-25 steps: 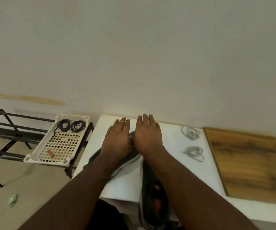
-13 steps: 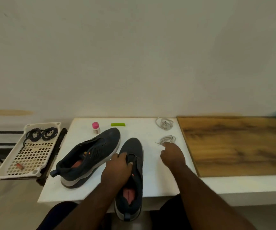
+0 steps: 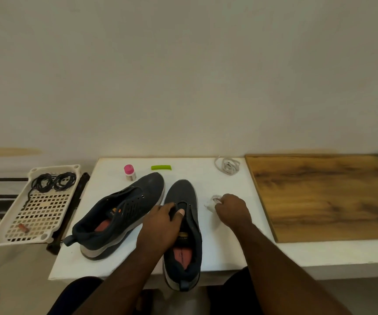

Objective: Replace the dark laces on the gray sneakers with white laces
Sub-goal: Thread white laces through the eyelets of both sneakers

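**Both hands at the right-hand sneaker and a white lace**

We see two dark gray sneakers on the white bench [image 3: 217, 242], both without laces. The left sneaker [image 3: 124, 212] lies angled, its toe toward the far middle of the bench. The right sneaker [image 3: 183, 235] points straight away from us, its heel over the near edge.

Our left hand [image 3: 158, 226] rests on the right sneaker's opening, its fingers [image 3: 180, 212] curled around the tongue area and gripping it. Our right hand [image 3: 232, 209] lies just beside that sneaker, on its right, with its fingers [image 3: 220, 201] closed on a bundled white lace [image 3: 210, 202] that sits on the bench. A second white lace [image 3: 227, 165] lies coiled at the far edge of the bench, well apart from the hand.

The dark laces [image 3: 54, 181] lie in two coils at the far end of a white slotted tray [image 3: 35, 214], which sits on a black rack to the left of the bench. A small reddish thing we cannot identify lies near the tray's front.

Near the far edge of the bench stand a small bottle with a pink cap [image 3: 129, 172] and, to its right, a green strip [image 3: 160, 167]. A wooden board [image 3: 329, 196] covers the surface to the right.
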`<control>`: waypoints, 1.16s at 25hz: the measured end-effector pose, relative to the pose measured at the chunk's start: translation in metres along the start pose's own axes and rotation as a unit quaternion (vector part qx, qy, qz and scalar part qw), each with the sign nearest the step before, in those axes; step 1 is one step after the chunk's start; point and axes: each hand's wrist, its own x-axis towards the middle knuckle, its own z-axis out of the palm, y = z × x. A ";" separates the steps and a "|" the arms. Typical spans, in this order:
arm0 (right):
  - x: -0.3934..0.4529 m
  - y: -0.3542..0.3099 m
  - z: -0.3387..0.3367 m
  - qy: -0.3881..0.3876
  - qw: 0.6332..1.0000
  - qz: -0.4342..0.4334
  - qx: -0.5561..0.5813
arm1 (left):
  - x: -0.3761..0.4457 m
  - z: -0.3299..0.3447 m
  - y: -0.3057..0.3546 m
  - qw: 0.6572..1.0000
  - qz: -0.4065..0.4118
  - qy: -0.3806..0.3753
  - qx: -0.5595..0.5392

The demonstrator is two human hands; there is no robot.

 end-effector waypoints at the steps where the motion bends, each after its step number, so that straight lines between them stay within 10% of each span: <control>1: -0.008 -0.008 -0.005 0.013 0.996 0.009 0.086 | -0.004 -0.004 0.004 0.999 0.019 0.023 -0.026; 5: -0.064 -0.048 -0.030 0.038 0.935 -0.047 0.349 | -0.029 -0.031 0.039 0.976 -0.010 -0.026 -0.216; 10: -0.120 -0.084 -0.052 -0.029 0.904 -0.157 0.396 | -0.053 -0.065 0.047 0.893 -0.025 -0.130 -0.430; 17: -0.127 -0.102 -0.068 0.003 0.820 0.009 0.572 | -0.068 -0.082 0.015 0.917 -0.036 0.006 -0.398; 22: -0.116 -0.085 -0.081 0.087 0.976 -0.022 0.198 | -0.070 -0.105 0.005 0.916 -0.033 0.082 -0.392; 29: -0.146 -0.135 -0.060 -0.086 0.927 -0.253 0.263 | -0.075 -0.116 0.034 0.927 0.086 0.036 -0.363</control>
